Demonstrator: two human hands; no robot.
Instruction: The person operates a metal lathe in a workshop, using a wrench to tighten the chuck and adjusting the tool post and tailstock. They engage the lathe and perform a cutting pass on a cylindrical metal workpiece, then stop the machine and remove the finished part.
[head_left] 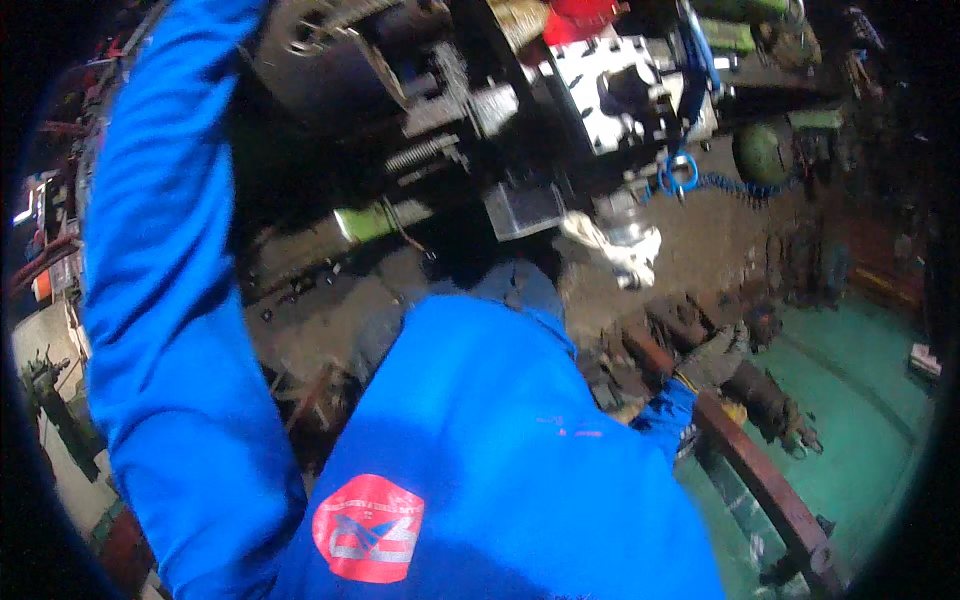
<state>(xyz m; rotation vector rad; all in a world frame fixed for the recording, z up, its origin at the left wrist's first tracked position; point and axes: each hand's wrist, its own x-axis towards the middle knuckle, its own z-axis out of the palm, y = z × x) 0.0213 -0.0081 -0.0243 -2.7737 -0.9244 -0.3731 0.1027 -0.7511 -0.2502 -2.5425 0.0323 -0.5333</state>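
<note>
Left of chuck [330, 75], could snag sleeve [165, 230] through sudden spin; well right of it, has right hand [715, 357] near red bar [757, 475]; cannot see left hand, nor tell either grip.

A grimy brown ledge [715, 235] is stretching across right of centre; a crumpled white cloth [630, 258] is lying there and dark metal pieces [685, 320] are crowding its lower edge. A green floor [860, 375] is spreading rightward.

room over floor [850, 400], brown beam [765, 490] perhaps blocking
</note>
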